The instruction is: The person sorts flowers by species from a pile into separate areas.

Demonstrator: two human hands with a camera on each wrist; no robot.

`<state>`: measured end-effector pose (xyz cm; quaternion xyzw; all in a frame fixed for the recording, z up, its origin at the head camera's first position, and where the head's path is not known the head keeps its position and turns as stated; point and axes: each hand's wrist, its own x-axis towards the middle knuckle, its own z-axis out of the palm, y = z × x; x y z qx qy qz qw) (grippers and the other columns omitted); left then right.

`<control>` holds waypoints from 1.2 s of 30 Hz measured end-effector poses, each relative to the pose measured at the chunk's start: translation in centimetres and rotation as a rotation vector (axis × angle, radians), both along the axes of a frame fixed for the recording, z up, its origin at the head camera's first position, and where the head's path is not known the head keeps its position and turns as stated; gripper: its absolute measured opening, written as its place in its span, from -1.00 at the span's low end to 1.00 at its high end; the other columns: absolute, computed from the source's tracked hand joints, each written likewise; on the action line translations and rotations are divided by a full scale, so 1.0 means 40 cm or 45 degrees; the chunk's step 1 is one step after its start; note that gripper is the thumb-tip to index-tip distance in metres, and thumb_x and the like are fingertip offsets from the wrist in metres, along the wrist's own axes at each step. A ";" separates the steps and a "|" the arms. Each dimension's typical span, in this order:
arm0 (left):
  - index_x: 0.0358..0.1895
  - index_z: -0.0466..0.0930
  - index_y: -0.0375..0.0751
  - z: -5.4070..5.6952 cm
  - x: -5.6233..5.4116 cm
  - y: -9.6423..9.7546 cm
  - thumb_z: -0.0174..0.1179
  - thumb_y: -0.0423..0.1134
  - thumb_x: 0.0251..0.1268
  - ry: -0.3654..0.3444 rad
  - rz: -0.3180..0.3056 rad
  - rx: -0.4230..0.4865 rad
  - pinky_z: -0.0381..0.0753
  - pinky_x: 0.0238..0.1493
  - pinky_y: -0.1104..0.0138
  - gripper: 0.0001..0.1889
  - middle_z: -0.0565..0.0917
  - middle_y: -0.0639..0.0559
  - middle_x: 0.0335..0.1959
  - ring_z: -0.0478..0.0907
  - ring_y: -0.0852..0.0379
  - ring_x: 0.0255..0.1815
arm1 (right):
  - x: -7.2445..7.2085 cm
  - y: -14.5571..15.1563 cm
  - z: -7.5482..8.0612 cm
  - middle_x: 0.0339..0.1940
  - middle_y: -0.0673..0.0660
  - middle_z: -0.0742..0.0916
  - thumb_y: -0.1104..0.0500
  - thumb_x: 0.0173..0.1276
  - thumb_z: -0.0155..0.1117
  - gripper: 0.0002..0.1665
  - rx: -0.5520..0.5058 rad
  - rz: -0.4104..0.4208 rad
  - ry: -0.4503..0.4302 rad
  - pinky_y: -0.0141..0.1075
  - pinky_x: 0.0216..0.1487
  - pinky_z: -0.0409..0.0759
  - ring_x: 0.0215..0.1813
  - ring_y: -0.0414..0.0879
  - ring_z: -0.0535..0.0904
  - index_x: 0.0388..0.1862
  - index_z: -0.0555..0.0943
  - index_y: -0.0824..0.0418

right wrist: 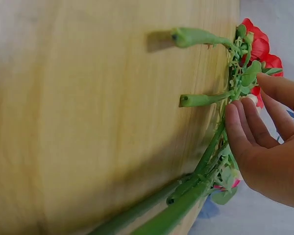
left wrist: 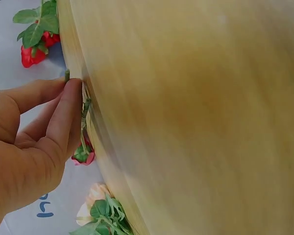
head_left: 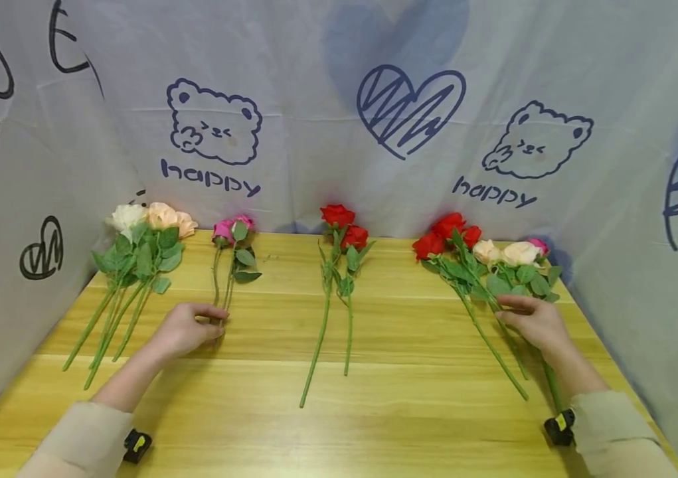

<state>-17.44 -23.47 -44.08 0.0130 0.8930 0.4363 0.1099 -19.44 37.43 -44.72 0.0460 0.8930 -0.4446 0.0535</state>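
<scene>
My left hand (head_left: 192,328) pinches the stem of a pink rose (head_left: 232,229) between thumb and fingertips; in the left wrist view the cut stem end (left wrist: 67,74) pokes out at the fingertips (left wrist: 74,84). Two pink flower heads lie close together at the back edge. At the right, my right hand (head_left: 532,322) hovers over stems with thumb and fingers apart. Beside and beyond it lie red roses (head_left: 447,234) and cream roses (head_left: 520,253), with a pink rose (head_left: 537,245) partly hidden behind them. Green stems (right wrist: 203,100) lie near its fingertips in the right wrist view.
Two red roses (head_left: 337,216) lie mid-table, stems toward me. White and peach roses (head_left: 162,216) form a bunch at the left. The wooden table (head_left: 267,425) meets a printed white cloth (head_left: 309,153) at the back and sides.
</scene>
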 end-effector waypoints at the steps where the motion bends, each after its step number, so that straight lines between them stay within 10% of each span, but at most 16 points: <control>1: 0.19 0.66 -0.45 0.001 0.000 0.000 0.29 -0.43 0.40 -0.011 0.003 -0.008 0.75 -0.08 0.21 -0.66 0.49 -0.52 0.32 0.61 -0.26 0.14 | 0.000 0.001 0.000 0.45 0.44 0.51 0.06 0.62 0.21 -0.35 0.005 0.003 -0.001 0.07 0.24 0.62 0.38 0.34 0.48 0.54 0.40 0.35; 14: 0.10 0.68 -0.50 -0.002 0.001 0.008 0.28 -0.48 0.33 0.044 -0.073 -0.161 0.73 -0.17 0.18 -0.70 0.70 -0.34 -0.03 0.65 -0.07 -0.10 | -0.005 0.011 -0.008 0.33 0.42 0.61 0.12 0.58 0.22 -0.46 0.126 -0.073 0.029 -0.04 0.05 0.65 0.27 0.31 0.54 0.44 0.53 0.30; 30: 0.00 0.69 -0.62 0.007 -0.002 0.031 0.32 -0.60 0.20 0.249 -0.183 -0.431 0.75 -0.08 -0.04 -0.72 0.53 -0.54 0.15 0.68 -0.36 -0.03 | -0.049 0.026 -0.006 0.18 0.47 0.69 0.33 0.54 0.15 -0.65 0.416 0.082 0.093 -0.16 -0.33 0.57 -0.05 0.25 0.68 0.21 0.69 0.37; 36: 0.03 0.67 -0.64 0.018 -0.005 0.039 0.30 -0.60 0.18 0.224 -0.197 -0.468 0.74 -0.08 -0.05 -0.68 0.51 -0.54 0.18 0.67 -0.37 -0.02 | -0.047 0.036 -0.007 0.18 0.44 0.70 0.28 0.52 0.23 -0.67 0.390 0.095 0.089 0.03 -0.08 0.71 0.07 0.32 0.66 0.17 0.73 0.31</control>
